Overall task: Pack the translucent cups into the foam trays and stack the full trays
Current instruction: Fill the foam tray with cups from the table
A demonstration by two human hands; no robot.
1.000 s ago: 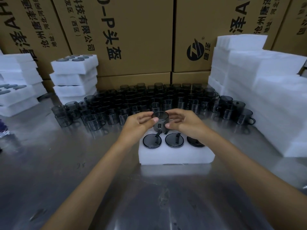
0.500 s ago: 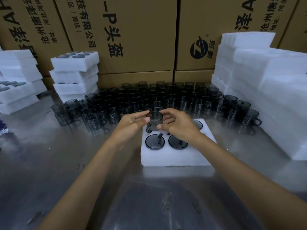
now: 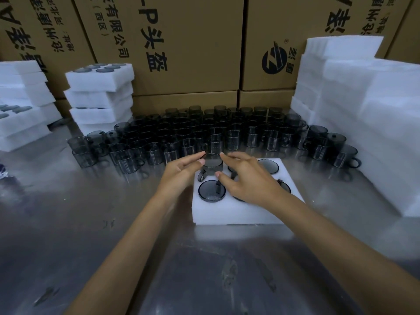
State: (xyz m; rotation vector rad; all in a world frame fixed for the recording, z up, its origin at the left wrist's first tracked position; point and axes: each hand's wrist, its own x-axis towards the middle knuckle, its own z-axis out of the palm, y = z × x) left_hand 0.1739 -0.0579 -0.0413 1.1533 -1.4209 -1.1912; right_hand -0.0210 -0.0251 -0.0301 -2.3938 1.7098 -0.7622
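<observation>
White foam tray (image 3: 238, 212) sits mid-desk, six round pockets in two rows of three. My left hand (image 3: 181, 171) and right hand (image 3: 247, 180) are both on one smoky translucent handled cup (image 3: 211, 165) at the far-left pocket; it sits in the pocket but stands proud of the foam, with its handle pointing toward me on the left. Left fingers (image 3: 195, 156) lie nearly straight against its left rim. Right fingers (image 3: 229, 156) arch over its far rim, thumb at the near right side, so a loose pinch rather than a firm grip.

Room: bare brushed steel desk (image 3: 113, 246) is open on the near side and to the left of the tray. Far edge of the tray is close to the front row of loose cups. Right side is walled in by a tall block of empty white foam trays (image 3: 363, 110), near the tray's right corner.

Counts: cup in the near-left pocket (image 3: 211, 190) is seated flush, and the far-right pocket (image 3: 268, 165) is also filled. The other three pockets are partly hidden by my right hand; dark rims show at each. Loose grey cups (image 3: 216, 135) stand in a dense block behind, too many to count. Four packed trays are stacked at back left (image 3: 100, 96), with cups visible in the top one. More foam stacks sit at the far left edge (image 3: 20, 105). Brown printed cartons (image 3: 181, 42) form the back wall.
</observation>
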